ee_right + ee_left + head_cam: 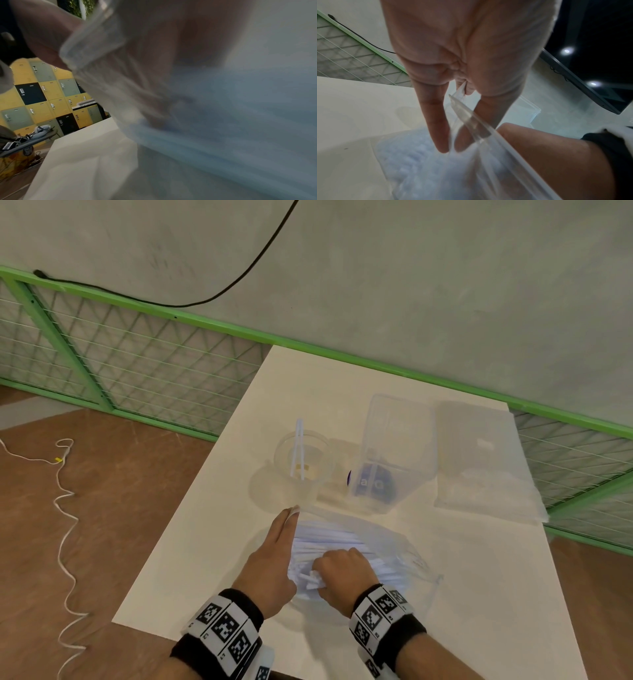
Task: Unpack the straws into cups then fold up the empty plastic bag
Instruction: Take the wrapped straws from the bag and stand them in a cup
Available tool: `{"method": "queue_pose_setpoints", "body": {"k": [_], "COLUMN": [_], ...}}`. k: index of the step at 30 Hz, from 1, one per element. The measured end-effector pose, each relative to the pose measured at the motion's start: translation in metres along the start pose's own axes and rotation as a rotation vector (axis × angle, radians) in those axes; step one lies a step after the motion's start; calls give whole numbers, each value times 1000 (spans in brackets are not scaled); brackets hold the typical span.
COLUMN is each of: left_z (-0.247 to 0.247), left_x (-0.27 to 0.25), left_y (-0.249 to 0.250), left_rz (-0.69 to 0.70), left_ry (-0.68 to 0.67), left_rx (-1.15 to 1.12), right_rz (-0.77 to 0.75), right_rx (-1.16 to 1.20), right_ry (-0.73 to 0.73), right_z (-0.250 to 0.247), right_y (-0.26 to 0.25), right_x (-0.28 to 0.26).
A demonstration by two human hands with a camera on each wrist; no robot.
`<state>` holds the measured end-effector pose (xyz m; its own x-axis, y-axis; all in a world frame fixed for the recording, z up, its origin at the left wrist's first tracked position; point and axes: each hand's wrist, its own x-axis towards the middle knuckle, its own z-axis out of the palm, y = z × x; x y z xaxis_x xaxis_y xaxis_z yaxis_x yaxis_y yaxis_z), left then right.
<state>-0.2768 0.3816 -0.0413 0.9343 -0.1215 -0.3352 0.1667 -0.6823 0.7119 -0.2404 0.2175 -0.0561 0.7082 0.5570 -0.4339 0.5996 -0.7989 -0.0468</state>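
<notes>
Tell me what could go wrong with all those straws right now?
The right hand grabs many straws at once inside the plastic bag, so some may slip out and scatter on the table. The left hand holds only the bag's edge, so the bag might get dragged along. The cup looks light and could tip when straws go in.

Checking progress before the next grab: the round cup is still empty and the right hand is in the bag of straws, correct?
Not quite. The head view shows the cup already holds a couple of straws. The right hand is indeed in the bag.
</notes>
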Motion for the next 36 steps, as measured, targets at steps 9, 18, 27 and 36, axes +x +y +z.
{"method": "queue_pose_setpoints", "body": {"k": [9,18,27,36], "left_z": [0,-3,-7,-8], "left_x": [0,0,0,0], "left_y": [-1,-3,-2,-2], "left_rz": [11,13,-10,-28], "left_ry": [11,12,17,8], "left_rx": [-3,-14,-8,-17], "right_rz": [-22,70,-33,183], "right_rx": [78,234,1156,1017], "right_ry": [84,214,471,556], "right_z": [-4,-34,-118,-63], "right_y": [4,25,45,25], "right_x": [-6,-29,-71,-48]}}
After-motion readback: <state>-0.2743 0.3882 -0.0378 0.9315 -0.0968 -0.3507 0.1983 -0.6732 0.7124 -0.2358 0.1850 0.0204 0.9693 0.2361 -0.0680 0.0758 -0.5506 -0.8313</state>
